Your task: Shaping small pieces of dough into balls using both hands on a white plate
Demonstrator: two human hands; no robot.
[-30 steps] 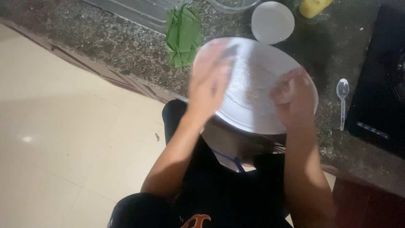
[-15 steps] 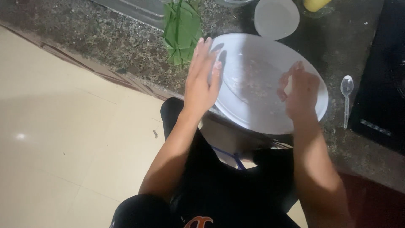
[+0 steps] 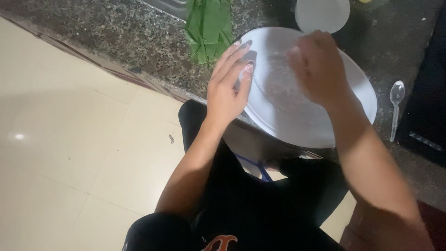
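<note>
Surface: dark speckled stone counter (image 3: pixel 116 32), edge running diagonally; cream floor tiles (image 3: pixel 69 153) below it. On the counter: folded green leaves (image 3: pixel 209 25), a small round white lid (image 3: pixel 323 14), a clear plastic spoon (image 3: pixel 396 104) just right of the plate. The large white plate (image 3: pixel 297 111) overhangs the counter edge above your lap.

Your left hand (image 3: pixel 227 88) lies flat on the plate's left rim, fingers straight and together, gripping nothing. Your right hand (image 3: pixel 318 65) is over the plate's upper middle, fingers curled down, blurred; whether it holds anything, you cannot tell. Both forearms reach up from below.
</note>
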